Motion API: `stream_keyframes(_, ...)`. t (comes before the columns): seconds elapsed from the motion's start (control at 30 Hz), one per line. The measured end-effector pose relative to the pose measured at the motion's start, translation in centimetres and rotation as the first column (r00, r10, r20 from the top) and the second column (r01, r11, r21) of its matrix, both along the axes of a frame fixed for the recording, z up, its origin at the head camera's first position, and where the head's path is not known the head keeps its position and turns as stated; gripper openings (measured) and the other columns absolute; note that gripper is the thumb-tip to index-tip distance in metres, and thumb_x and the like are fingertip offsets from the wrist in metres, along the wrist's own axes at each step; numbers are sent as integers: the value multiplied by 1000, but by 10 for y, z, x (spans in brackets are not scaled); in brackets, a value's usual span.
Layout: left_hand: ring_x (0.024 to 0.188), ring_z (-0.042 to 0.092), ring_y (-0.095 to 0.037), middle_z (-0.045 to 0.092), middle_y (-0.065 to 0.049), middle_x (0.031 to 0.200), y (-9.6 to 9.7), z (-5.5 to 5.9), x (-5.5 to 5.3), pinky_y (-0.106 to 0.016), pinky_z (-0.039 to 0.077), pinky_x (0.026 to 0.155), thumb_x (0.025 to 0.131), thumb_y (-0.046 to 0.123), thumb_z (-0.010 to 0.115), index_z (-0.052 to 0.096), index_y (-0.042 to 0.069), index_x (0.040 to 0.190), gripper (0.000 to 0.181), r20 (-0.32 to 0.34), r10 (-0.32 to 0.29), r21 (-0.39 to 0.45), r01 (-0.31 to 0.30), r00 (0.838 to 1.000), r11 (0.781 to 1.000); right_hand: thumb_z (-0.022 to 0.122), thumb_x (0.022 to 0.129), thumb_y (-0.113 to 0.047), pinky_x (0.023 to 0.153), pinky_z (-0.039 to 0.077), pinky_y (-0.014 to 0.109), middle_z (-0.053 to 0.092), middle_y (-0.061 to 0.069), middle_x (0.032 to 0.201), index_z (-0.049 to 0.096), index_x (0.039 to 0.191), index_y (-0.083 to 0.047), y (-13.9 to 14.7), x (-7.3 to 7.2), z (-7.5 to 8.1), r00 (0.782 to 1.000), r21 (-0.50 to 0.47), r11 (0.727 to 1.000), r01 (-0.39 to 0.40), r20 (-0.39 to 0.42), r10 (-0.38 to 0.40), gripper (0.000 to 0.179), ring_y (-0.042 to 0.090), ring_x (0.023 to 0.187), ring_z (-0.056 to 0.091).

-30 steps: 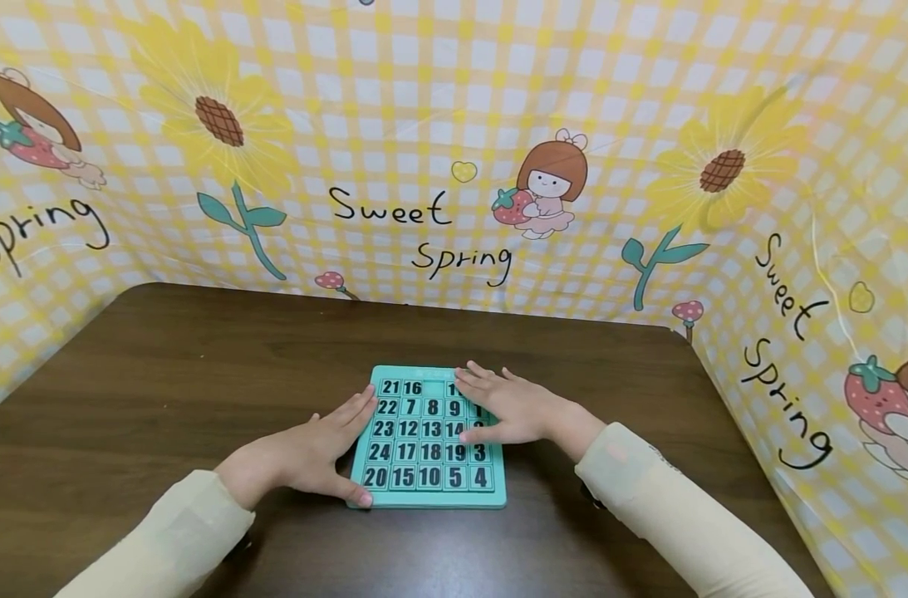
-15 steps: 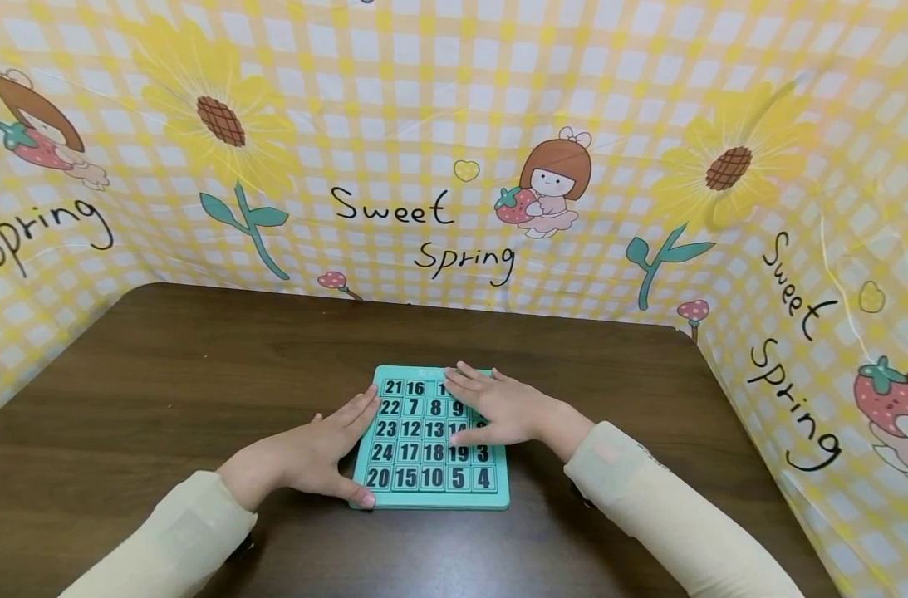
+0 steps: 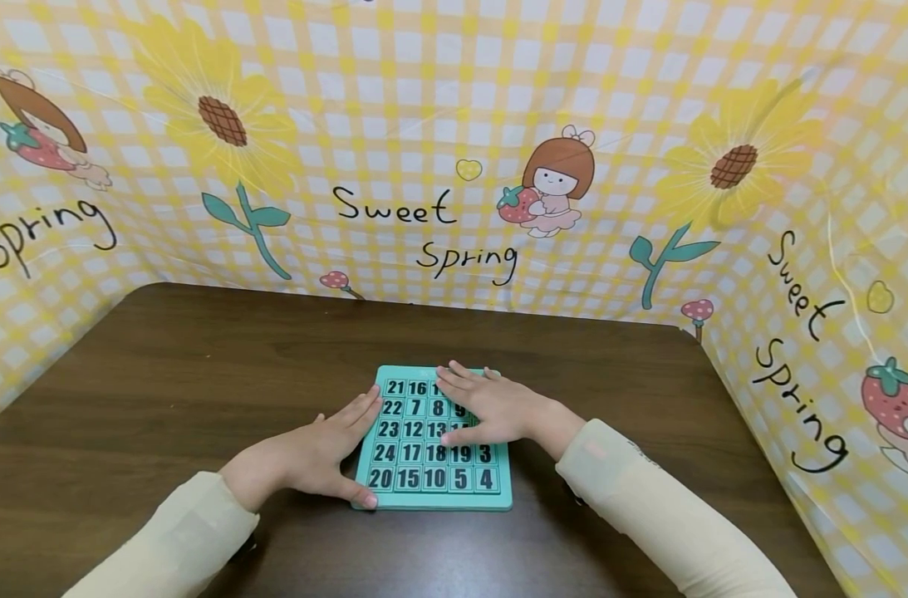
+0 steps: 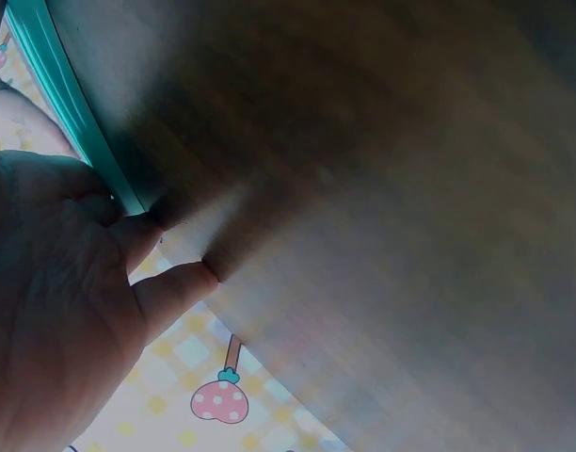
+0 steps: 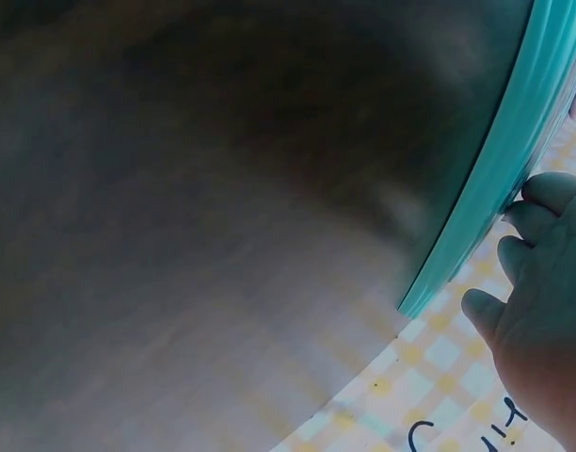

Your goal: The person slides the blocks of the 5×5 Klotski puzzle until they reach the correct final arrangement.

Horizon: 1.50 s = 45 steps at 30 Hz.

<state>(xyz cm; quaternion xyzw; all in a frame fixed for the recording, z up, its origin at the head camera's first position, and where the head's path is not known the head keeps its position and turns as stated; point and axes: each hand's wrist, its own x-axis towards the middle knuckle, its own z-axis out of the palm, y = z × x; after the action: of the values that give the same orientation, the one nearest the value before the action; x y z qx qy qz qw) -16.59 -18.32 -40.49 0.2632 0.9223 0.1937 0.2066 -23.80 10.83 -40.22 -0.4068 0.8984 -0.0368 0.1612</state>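
A turquoise sliding number puzzle (image 3: 431, 501) lies flat on the table, its black-numbered tiles in rows. My left hand (image 3: 315, 455) rests along the puzzle's left side, fingers at the upper edge and thumb on the near left corner. Reaching over from the right, my right hand (image 3: 500, 409) touches the top-row tiles with extended fingertips and covers several numbers. Its thumb lies over the middle rows. In the left wrist view, my left hand (image 4: 67, 282) is beside the turquoise puzzle edge (image 4: 67, 89). The right wrist view has my right hand (image 5: 542, 282) above the puzzle's side (image 5: 486, 193).
The dark brown wooden table (image 3: 222, 357) surrounds the puzzle. A yellow checked cloth (image 3: 394, 108) with printed flowers and "Sweet Spring" lettering stands along the table's back and both sides.
My right hand has moved left across the puzzle, and a top-row tile beginning with 1 has slid left beside 16. The left hand keeps its place on the puzzle's edge.
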Motion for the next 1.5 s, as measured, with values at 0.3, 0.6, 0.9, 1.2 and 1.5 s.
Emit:
stream_keyframes(0.3,155,4,-36,-8,-12,168,0,0,0,-77,17,110,71,72,74,2,5,160,132,-2,-4,-6,4,1000,1000,42,93,-74,124,11,57,3,-1,169,10,161,-18,13,-1,0,1000,-25,999,26,7,-26,94,17,156,-4)
stream_keyframes(0.6,155,3,-36,-9,-11,168,1,0,1,-77,16,110,71,71,74,1,6,160,132,2,1,1,-1,1000,1000,43,94,-71,123,10,59,4,1,169,12,161,-16,29,1,2,999,-46,998,48,12,-48,92,20,156,-3)
stream_keyframes(0.9,156,2,-34,-9,-10,168,0,0,1,-76,16,111,71,71,74,1,8,160,131,8,9,0,-9,1000,1000,44,94,-71,122,12,61,8,3,169,14,160,-16,53,8,9,996,-70,994,87,-5,-87,92,23,157,0)
stream_keyframes(1.2,155,4,-35,-7,-11,169,0,0,2,-76,17,110,71,71,74,2,7,160,132,5,8,1,-8,1000,1000,47,96,-66,121,14,63,11,3,168,20,159,-13,65,17,6,995,-67,993,99,12,-98,87,25,157,3)
stream_keyframes(1.5,155,3,-35,-8,-11,169,0,-1,1,-76,16,110,71,71,74,1,7,160,132,4,3,7,-3,1000,1000,42,94,-71,121,13,63,9,1,169,19,159,-14,65,18,2,996,-50,995,90,-2,-90,90,22,157,1)
